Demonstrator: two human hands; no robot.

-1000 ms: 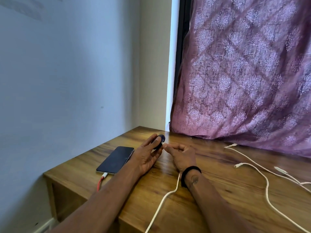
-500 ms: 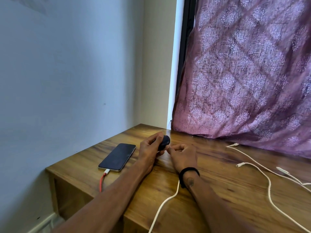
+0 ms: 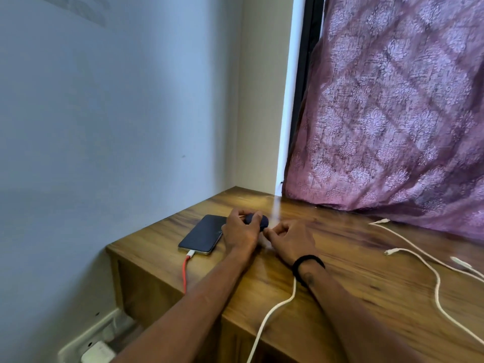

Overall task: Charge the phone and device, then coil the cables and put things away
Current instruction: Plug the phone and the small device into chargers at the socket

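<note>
A red cable [image 3: 185,271] is plugged into the dark phone [image 3: 203,233], which lies flat near the left edge of the wooden table [image 3: 353,284]. Just right of it, the left hand [image 3: 240,233] wraps its fingers around a small dark device [image 3: 262,220]. The right hand [image 3: 290,241] sits beside it, fingertips pinched together on the end of a white cable [image 3: 272,310]. More white cables [image 3: 429,263] lie loose on the far right.

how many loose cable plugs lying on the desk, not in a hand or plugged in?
3, all white, right side of the desk: one near the curtain, one nearer the middle, one near the right edge. More may lie out of frame.
</note>
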